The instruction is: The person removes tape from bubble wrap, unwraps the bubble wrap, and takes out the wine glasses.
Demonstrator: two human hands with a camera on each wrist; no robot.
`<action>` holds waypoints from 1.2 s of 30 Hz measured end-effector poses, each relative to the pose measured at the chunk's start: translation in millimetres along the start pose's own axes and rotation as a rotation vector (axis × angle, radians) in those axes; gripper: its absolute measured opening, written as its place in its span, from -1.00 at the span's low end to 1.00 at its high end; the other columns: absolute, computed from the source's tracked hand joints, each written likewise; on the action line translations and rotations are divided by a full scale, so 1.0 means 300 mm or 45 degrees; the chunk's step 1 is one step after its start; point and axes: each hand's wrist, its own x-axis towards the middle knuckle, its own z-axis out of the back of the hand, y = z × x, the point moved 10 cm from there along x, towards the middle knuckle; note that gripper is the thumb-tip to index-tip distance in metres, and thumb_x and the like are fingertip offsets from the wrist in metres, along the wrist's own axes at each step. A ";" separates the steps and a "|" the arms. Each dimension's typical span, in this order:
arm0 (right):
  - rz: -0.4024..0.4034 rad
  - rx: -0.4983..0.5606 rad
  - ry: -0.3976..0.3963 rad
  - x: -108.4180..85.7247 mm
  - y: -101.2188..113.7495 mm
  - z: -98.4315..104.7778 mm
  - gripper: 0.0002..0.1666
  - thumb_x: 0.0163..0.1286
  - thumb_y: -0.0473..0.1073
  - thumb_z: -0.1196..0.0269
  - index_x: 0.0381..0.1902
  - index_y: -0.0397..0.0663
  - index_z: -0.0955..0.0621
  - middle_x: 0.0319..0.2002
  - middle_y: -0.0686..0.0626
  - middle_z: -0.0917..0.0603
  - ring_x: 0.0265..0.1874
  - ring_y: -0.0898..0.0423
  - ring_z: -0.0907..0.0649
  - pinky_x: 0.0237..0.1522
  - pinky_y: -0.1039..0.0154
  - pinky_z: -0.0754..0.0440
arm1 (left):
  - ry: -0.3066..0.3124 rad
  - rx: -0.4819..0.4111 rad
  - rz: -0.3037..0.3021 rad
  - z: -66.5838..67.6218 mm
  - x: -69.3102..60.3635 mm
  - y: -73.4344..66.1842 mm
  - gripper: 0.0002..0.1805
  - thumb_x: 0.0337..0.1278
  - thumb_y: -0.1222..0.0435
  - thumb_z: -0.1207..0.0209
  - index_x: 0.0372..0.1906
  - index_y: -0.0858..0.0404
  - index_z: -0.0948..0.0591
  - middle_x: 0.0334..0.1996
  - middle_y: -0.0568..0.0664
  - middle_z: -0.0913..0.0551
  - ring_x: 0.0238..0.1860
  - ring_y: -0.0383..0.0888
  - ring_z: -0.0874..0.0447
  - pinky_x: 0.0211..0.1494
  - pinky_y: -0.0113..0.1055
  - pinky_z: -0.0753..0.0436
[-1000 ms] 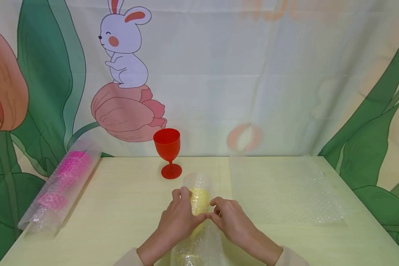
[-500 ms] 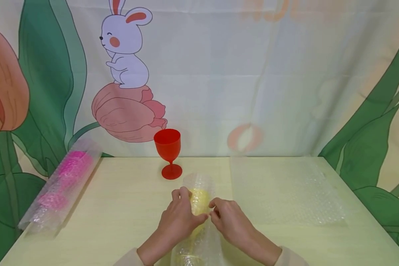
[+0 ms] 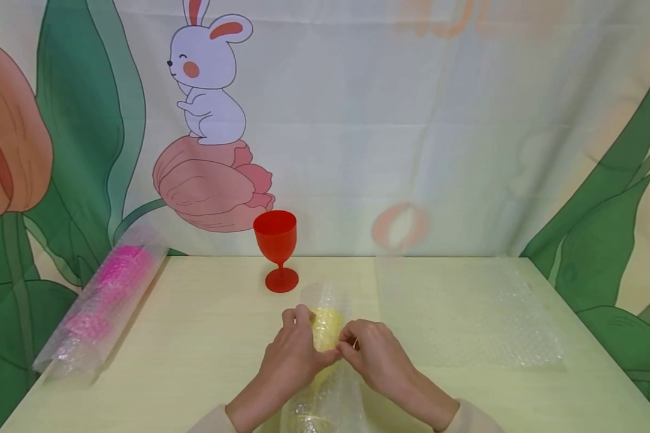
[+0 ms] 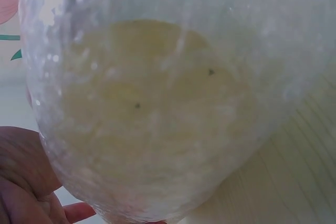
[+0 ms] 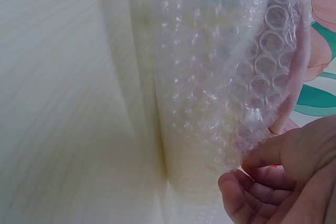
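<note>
A yellow goblet (image 3: 325,329), rolled in bubble wrap (image 3: 325,293), lies on the table at the near middle. My left hand (image 3: 295,355) grips the roll from its left side, thumb across the top. On the right side, my right hand (image 3: 376,355) pinches the edge of the wrap between thumb and forefinger. Close up in the right wrist view, the wrap's bubbled edge (image 5: 257,98) runs down to the fingertips of the right hand (image 5: 289,177). Through the plastic, the left wrist view shows a blurred, round yellowish shape (image 4: 157,98).
A red goblet (image 3: 275,240) stands upright behind the roll. At the far left lies a bubble-wrapped pink item (image 3: 108,288). A flat sheet of bubble wrap (image 3: 466,319) is spread on the right of the table (image 3: 206,343). A printed curtain (image 3: 325,120) hangs behind.
My right hand's thumb and forefinger have come closer together at the wrap's edge. The left hand keeps its grip. The whole view has shifted slightly.
</note>
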 end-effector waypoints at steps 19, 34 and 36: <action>-0.069 0.041 -0.015 0.026 -0.012 -0.003 -0.81 0.33 -0.25 -0.43 -0.44 0.07 -0.65 -0.47 0.19 -0.60 -0.51 0.32 -0.50 -0.45 0.35 -0.51 | -0.006 0.037 -0.028 0.004 -0.005 -0.014 -0.27 -0.06 0.03 -0.55 -0.05 0.31 -0.32 -0.20 0.13 -0.35 -0.43 -0.04 -0.43 -0.51 -0.24 -0.46; -0.140 0.203 -0.069 0.023 -0.044 0.005 -0.84 0.19 -0.42 -0.21 -0.48 -0.06 -0.57 -0.56 0.14 -0.57 -0.58 0.29 -0.52 -0.51 0.37 -0.52 | -0.013 0.034 -0.015 0.002 -0.002 -0.014 -0.24 -0.12 0.09 -0.59 0.00 0.33 -0.33 -0.18 0.12 -0.36 -0.40 -0.02 -0.46 -0.47 -0.19 -0.51; -0.205 0.257 -0.066 0.015 -0.061 0.006 -0.87 0.21 -0.39 -0.20 -0.46 -0.07 -0.56 -0.58 0.13 -0.56 -0.63 0.27 -0.54 -0.55 0.35 -0.51 | -0.005 0.031 -0.011 0.000 -0.001 -0.012 -0.24 -0.11 0.10 -0.59 0.01 0.33 -0.33 -0.17 0.13 -0.36 -0.41 -0.03 -0.46 -0.48 -0.20 -0.48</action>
